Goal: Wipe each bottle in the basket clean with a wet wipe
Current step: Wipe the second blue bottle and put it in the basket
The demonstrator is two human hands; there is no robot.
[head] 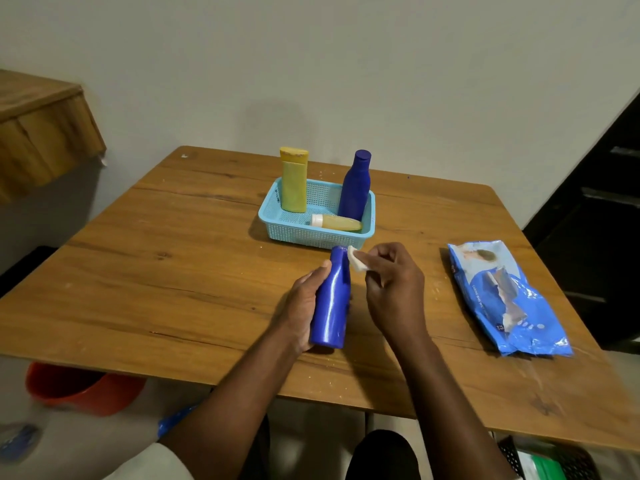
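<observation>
My left hand (300,306) grips a blue bottle (330,303) from its left side, above the table in front of the basket, cap end pointing away from me. My right hand (393,282) pinches a small folded white wet wipe (356,259) against the bottle's neck. The light blue mesh basket (277,226) behind holds a tall yellow bottle (294,180) standing at its left, a taller blue bottle (356,187) standing at its right, and a small yellow bottle with a white cap (337,223) lying on its side at the front.
A blue wet wipe pack (505,299) lies on the wooden table (173,271) to the right of my hands. An orange bucket (79,388) stands on the floor under the table's left edge. A wooden shelf (41,133) juts out at far left.
</observation>
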